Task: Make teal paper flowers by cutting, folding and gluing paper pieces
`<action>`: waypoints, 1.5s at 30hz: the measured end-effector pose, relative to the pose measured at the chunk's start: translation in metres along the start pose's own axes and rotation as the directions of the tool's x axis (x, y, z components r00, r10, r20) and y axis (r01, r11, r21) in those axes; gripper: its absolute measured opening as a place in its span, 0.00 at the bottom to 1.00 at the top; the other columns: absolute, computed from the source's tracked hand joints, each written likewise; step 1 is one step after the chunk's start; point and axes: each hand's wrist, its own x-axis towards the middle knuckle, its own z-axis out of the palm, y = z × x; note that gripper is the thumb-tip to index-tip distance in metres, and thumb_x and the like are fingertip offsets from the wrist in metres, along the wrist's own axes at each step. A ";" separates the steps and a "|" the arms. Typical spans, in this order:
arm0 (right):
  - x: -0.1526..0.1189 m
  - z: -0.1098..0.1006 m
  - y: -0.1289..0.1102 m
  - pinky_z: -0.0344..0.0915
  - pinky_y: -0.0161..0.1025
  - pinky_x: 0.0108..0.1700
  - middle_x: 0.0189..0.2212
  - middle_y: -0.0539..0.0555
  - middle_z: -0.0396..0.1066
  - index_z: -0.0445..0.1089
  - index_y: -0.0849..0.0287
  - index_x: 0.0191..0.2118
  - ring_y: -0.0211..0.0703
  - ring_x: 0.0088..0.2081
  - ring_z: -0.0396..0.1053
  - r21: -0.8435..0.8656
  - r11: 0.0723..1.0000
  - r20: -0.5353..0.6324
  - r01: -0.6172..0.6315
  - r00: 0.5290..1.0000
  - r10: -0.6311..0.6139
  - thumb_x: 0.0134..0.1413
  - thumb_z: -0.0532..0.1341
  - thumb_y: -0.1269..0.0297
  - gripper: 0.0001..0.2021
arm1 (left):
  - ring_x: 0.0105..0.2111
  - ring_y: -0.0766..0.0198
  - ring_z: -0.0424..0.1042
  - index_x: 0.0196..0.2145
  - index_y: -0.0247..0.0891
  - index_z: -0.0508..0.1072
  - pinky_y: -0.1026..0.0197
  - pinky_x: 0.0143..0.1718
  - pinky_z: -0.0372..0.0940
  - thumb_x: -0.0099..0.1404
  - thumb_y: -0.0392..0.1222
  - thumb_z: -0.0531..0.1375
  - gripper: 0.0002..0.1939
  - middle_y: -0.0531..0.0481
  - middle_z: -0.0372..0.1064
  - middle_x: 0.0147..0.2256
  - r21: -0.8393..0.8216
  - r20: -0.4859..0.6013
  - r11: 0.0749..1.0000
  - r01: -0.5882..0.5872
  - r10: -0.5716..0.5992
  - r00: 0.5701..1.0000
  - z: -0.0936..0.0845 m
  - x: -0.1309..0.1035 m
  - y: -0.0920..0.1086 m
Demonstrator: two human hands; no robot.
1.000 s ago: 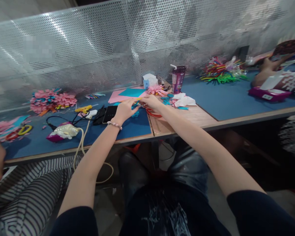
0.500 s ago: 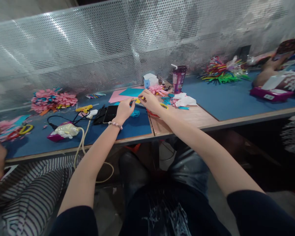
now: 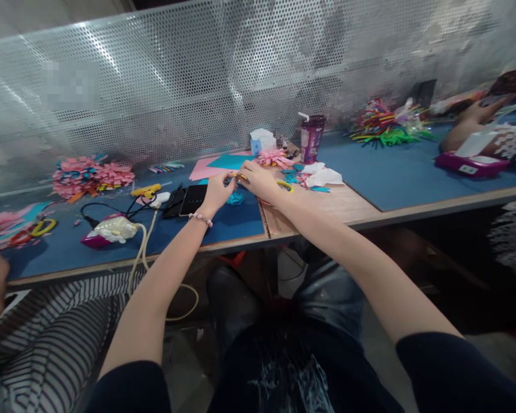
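My left hand (image 3: 218,194), with a beaded bracelet at its wrist, and my right hand (image 3: 258,181) meet above the desk. Their fingertips are pinched on a small yellow paper strip (image 3: 242,176), mostly covered by the fingers. Below them lies a crumpled piece of teal paper (image 3: 235,198). Under my right wrist, a yellow loop of a scissors handle (image 3: 285,186) shows; the rest is hidden. Behind the hands are flat sheets of pink paper (image 3: 201,168) and teal paper (image 3: 229,161). A black phone (image 3: 192,201) rests left of my left hand.
A lidded purple cup (image 3: 312,139) with a straw stands behind crumpled white tissue (image 3: 323,175). At left lie a yellow glue gun (image 3: 146,190), cables and pink paper pompoms (image 3: 83,176). A perforated metal screen (image 3: 176,80) bounds the back. People sit on both sides.
My right hand has turned slightly and its fingers have drawn closer to my left fingertips. Less of the yellow paper shows now. The left hand has barely moved.
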 end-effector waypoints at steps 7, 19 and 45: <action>-0.002 -0.002 -0.006 0.59 0.38 0.34 0.43 0.63 0.66 0.70 0.65 0.44 0.48 0.46 0.61 -0.130 0.991 0.046 0.018 0.999 -0.012 0.67 0.46 0.65 0.16 | 0.27 0.62 0.74 0.33 0.37 0.72 0.60 0.30 0.68 0.63 0.43 0.57 0.08 0.48 0.73 0.26 -0.109 0.040 0.989 0.103 -0.099 0.994 -0.001 0.001 0.002; -0.003 -0.003 -0.014 0.56 0.38 0.30 0.45 0.63 0.66 0.67 0.65 0.46 0.50 0.46 0.61 -0.266 0.963 0.092 0.034 0.996 -0.010 0.68 0.44 0.66 0.16 | 0.28 0.60 0.74 0.32 0.35 0.74 0.61 0.26 0.67 0.62 0.43 0.58 0.09 0.46 0.74 0.27 -0.228 0.056 0.958 0.174 -0.166 0.985 -0.002 0.003 0.004; -0.005 0.000 -0.013 0.61 0.39 0.35 0.47 0.65 0.66 0.66 0.66 0.52 0.50 0.48 0.61 -0.218 0.973 0.092 0.073 0.994 -0.054 0.69 0.40 0.66 0.21 | 0.33 0.62 0.75 0.36 0.34 0.75 0.62 0.32 0.69 0.61 0.45 0.59 0.12 0.45 0.76 0.33 -0.493 0.097 0.816 0.303 -0.295 0.951 -0.004 0.003 0.007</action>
